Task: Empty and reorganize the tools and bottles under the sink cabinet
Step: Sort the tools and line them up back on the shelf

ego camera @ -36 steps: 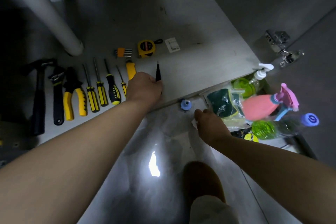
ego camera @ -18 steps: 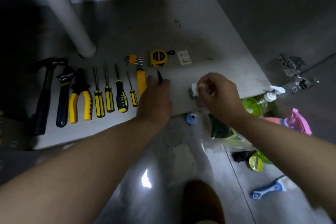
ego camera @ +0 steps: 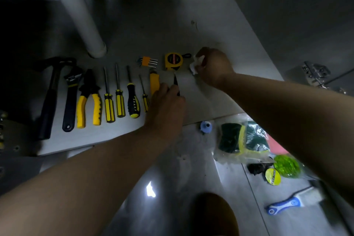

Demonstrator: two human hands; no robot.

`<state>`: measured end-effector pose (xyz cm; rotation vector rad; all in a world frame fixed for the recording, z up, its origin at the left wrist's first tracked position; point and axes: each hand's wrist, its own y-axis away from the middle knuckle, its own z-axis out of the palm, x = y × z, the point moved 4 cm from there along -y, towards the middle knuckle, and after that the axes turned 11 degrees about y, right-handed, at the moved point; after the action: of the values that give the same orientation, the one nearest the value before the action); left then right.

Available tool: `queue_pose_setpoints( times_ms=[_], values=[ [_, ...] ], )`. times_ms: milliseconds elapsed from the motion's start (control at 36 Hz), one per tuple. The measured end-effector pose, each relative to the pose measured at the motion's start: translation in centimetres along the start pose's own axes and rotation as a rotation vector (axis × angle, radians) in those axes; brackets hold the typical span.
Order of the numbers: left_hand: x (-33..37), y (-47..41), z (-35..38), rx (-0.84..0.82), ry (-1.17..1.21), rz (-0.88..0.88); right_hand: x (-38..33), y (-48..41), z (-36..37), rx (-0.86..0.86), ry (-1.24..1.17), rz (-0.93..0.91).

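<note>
We judge this to be the putting-back half of the job. On the cabinet floor (ego camera: 210, 30), across the left half of the frame, a neat row lies ready: hammer (ego camera: 50, 97), adjustable wrench (ego camera: 70, 99), pliers (ego camera: 89, 99), four screwdrivers (ego camera: 119, 101) and a yellow utility knife (ego camera: 154, 83). A hex key set (ego camera: 148, 61) and a tape measure (ego camera: 173, 60) sit just above the row's right end. At the centre of the frame our left hand (ego camera: 164, 101) has its fingers curled, pinching a thin black tool (ego camera: 175, 82) just right of the utility knife, its tip pointing towards the tape measure. Just right of the tape measure, our right hand (ego camera: 212, 67) pinches a small white object (ego camera: 195, 65) between thumb and fingers; what it is we cannot tell. The rest waits outside on the tiled floor at the lower right: a green bottle (ego camera: 286, 165), a bag of sponges (ego camera: 241, 140), a yellow tape roll (ego camera: 272, 176) and a blue-handled brush (ego camera: 283, 204). Next, we think, the black tool should go down parallel to the knife as the row's next piece. The white object should be set beside the tape measure, without nudging either neighbour.
</note>
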<state>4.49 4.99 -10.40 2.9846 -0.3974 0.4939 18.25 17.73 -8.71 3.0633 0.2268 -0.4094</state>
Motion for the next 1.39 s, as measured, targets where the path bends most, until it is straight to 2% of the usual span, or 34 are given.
queue_pose_setpoints(
  times_ms=[83, 167, 306, 417, 472, 556, 694, 778, 861, 1139, 1389],
  values=[
    [0.4, 0.5, -0.3, 0.043, 0.003, 0.012, 1.2, 2.4, -0.4, 0.141, -0.052, 0.066],
    [1.5, 1.5, -0.8, 0.136, 0.070, 0.102, 3.1, 7.5, -0.6, 0.237, -0.116, 0.062],
    [3.9, 5.1, 1.5, 0.126, 0.268, 0.300, 5.9, 16.1, 2.8, 0.013, -0.021, 0.013],
    [4.1, 8.3, 4.3, -0.007, 0.413, 0.216, 6.7, 17.9, 7.4, -0.200, 0.031, 0.067],
    [3.8, 9.1, 5.1, -0.074, 0.434, 0.159, 6.4, 17.9, 9.1, -0.254, 0.031, 0.066],
    [3.3, 9.4, 4.8, -0.073, 0.382, 0.142, 6.0, 17.1, 10.2, -0.239, 0.006, 0.071],
    [1.9, 8.3, 2.3, 0.088, 0.193, 0.159, 5.7, 15.9, 10.6, -0.217, 0.079, -0.027],
    [0.8, 8.0, 1.8, 0.058, 0.184, 0.076, 5.4, 16.4, 10.6, -0.230, 0.157, -0.110],
    [0.0, 8.2, 2.0, 0.010, 0.191, 0.007, 4.5, 17.6, 10.1, -0.231, 0.132, -0.143],
    [0.2, 7.8, 1.6, -0.042, 0.139, -0.033, 0.8, 17.4, 0.8, 0.093, -0.279, -0.178],
    [0.8, 7.6, 1.0, -0.077, 0.083, -0.041, 0.5, 9.9, -0.5, 0.118, -0.102, -0.065]
  ],
)
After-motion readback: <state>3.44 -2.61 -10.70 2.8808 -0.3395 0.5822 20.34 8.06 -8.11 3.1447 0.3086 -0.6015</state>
